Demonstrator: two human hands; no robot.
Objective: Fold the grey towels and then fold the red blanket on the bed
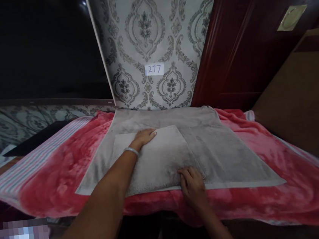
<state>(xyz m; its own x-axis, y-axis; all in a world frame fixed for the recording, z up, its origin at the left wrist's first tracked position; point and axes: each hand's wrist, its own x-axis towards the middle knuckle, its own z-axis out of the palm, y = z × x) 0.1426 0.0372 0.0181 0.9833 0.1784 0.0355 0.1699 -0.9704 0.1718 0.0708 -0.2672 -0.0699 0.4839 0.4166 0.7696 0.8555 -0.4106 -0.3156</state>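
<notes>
A grey towel (216,147) lies spread over a red fleece blanket (65,171). One part of the towel is folded over into a lighter square panel (158,157) on its left half. My left hand (143,137) rests flat on the far edge of that panel, fingers stretched out, a silver bracelet on the wrist. My right hand (193,182) sits at the panel's near right corner, fingers curled and pinching the towel's edge.
A patterned wallpaper wall with a paper label reading 277 (154,69) stands behind. A dark screen (32,45) fills the upper left. A dark red door (253,37) and a brown board (303,104) stand at the right. A striped cloth (30,163) lies left of the blanket.
</notes>
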